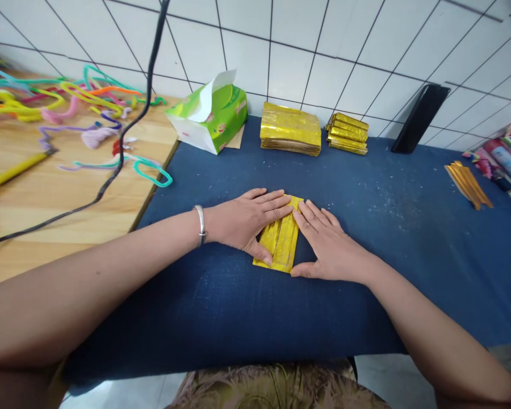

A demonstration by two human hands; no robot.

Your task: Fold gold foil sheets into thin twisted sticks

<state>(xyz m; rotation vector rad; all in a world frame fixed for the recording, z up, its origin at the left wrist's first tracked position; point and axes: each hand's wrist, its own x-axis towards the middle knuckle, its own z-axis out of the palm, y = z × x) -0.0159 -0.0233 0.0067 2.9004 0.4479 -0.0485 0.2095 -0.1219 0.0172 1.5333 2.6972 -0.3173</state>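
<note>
A folded sheet of gold foil paper lies flat on the dark blue cloth, with lengthwise creases along it. My left hand rests on its left and upper part, fingers stretched out and thumb on the lower left. On the other side, my right hand lies flat with fingers spread, its fingertips at the sheet's upper right edge and its thumb by the lower right corner. Part of the sheet is hidden under my left fingers. Beyond my hands stand a thick stack of gold paper and a smaller pile of folded gold strips.
A green tissue box stands back left. Colourful pipe cleaners and a black cable are on the wooden tabletop. A black phone-like slab leans on the tiled wall; orange-gold strips lie at right.
</note>
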